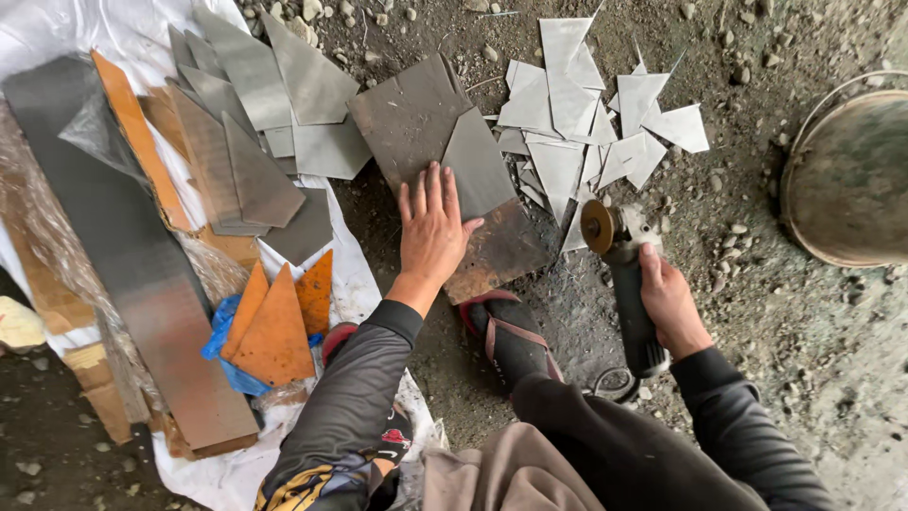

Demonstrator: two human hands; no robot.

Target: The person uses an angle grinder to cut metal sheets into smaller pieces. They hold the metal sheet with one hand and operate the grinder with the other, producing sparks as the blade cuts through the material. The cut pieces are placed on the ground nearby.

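My left hand (432,227) lies flat, fingers spread, on a grey triangular metal piece (478,166) that rests on a larger rusty metal sheet (411,114) on the dirt ground. My right hand (670,303) grips the dark handle of an angle grinder (619,255), whose round disc (597,226) hovers just right of the sheet's lower edge. My sandalled foot (511,331) presses the near corner of the sheet.
A pile of pale cut metal triangles (591,123) lies beyond the grinder. Grey and orange metal strips and triangles (246,161) rest on white plastic sheeting (359,284) at left. A round metal basin (846,175) sits at right. Stones are scattered around.
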